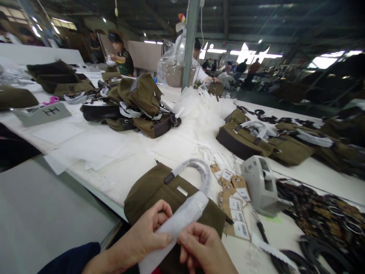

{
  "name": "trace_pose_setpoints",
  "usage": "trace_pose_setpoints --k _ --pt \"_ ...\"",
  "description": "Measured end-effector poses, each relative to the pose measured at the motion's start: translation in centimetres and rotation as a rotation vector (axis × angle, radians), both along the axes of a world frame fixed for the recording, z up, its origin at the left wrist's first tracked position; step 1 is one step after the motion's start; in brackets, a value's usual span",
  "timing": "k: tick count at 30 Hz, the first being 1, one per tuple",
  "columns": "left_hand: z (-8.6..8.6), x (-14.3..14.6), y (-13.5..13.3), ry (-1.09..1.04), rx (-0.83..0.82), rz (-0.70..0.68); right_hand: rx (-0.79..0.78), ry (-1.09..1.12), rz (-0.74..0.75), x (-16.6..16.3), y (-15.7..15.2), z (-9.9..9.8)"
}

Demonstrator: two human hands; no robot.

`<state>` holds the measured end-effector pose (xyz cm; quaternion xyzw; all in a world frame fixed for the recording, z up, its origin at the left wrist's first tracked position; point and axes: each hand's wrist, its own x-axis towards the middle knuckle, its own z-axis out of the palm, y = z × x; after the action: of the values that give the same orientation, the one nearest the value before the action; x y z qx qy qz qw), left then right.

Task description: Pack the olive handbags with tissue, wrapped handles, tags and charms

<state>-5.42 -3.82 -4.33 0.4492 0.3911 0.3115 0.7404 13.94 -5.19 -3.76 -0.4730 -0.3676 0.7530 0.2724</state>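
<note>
An olive-green handbag (pixel 154 186) lies at the table's near edge, its far handle (pixel 207 173) arched up in white wrapping. Across its front runs a long, flat white wrapping sheet (pixel 185 215), folded into a strip; whether the near handle is inside is hidden. My left hand (pixel 151 232) grips this sheet from the left, thumb on top. With thumb and fingers closed, my right hand (pixel 199 243) pinches the sheet's right edge. Both hands are close together over the bag.
Brown tags (pixel 235 205) and a grey tape dispenser (pixel 264 186) stand right of the bag. Dark straps (pixel 327 217) pile up at far right. More olive bags (pixel 142 102) and loose white sheets (pixel 94 146) lie beyond. A post (pixel 190 45) rises behind; co-workers (pixel 121 57) stand across the table.
</note>
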Motion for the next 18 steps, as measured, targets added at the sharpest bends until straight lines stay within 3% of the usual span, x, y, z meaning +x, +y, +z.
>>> trace_pose_setpoints --k 8,14,16,18 --pt "-0.1 0.0 0.0 -0.014 0.019 0.023 -0.031 -0.164 0.052 0.1 0.1 0.4" --pt "0.9 -0.1 0.1 -0.096 -0.087 0.052 0.034 -0.213 0.089 0.8 -0.5 -1.0" --pt "1.4 -0.2 0.1 -0.102 -0.138 0.055 0.207 -0.318 0.065 1.8 -0.6 -0.9" --pt "1.7 -0.2 0.2 -0.108 -0.169 0.062 0.623 -0.505 0.004 2.7 -0.5 -0.1"
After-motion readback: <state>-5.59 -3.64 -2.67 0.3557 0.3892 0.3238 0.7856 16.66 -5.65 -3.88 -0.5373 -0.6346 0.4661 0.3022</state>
